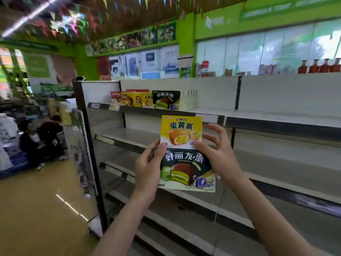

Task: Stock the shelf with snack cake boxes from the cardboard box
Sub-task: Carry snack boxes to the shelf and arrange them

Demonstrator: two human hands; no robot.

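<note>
Both hands hold boxes up — left hand (147, 168) fingers clamped on the dark-green cardboard cake box (186, 169), right hand (215, 151) pinching the yellow one (181, 132) — likely bound for the top shelf (212, 110) at twelve o'clock.

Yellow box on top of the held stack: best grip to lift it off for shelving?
Pinch the yellow box across its bare left and right side edges, coming from above. Its upper half stands clear of the dark green box; both thumbs, left hand and right hand, cover its lower corners.

Bright even indoor light, a ceiling tube lamp (27, 17) glowing at upper left, pale glare on the floor (36, 209), edges bent and blurred, centre sharper
</note>
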